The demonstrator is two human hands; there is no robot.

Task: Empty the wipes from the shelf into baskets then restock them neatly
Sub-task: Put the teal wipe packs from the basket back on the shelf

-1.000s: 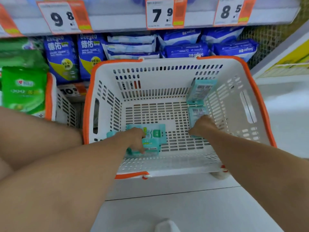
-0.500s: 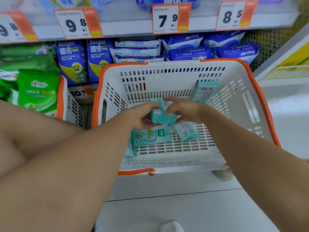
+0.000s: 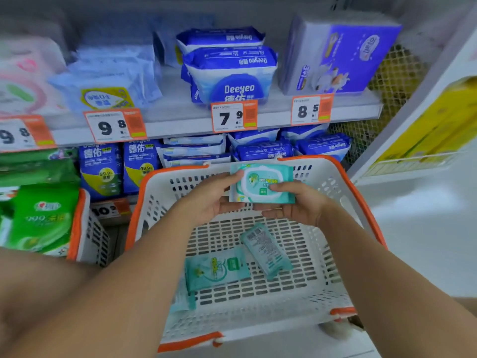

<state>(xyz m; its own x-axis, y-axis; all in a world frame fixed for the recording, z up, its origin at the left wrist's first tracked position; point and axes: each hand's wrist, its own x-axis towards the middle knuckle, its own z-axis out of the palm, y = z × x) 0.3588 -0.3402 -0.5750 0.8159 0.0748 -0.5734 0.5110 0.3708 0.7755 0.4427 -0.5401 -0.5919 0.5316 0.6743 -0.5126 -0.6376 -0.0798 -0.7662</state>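
Note:
Both hands hold a small stack of teal wipe packs [image 3: 260,186] above the white basket with orange rim [image 3: 361,202]. My left hand [image 3: 211,200] grips the stack's left edge, thumb on top. My right hand [image 3: 296,202] grips its right side from below, thumb on the front. On the basket floor lie more teal packs: one flat [image 3: 216,271], one tilted with its back label up [image 3: 265,250], and a third partly hidden behind my left forearm [image 3: 182,301].
Blue Deeyeo wipe packs [image 3: 232,73] fill the upper shelf above price tags [image 3: 233,116]; more blue packs [image 3: 263,151] sit on the shelf behind the basket. A purple box [image 3: 335,55] stands upper right. A second basket [image 3: 85,228] with green packs [image 3: 41,218] is left.
Both hands rose out of the basket with teal packs gathered between them, now level with the far rim. The view tilted up, showing the upper shelf.

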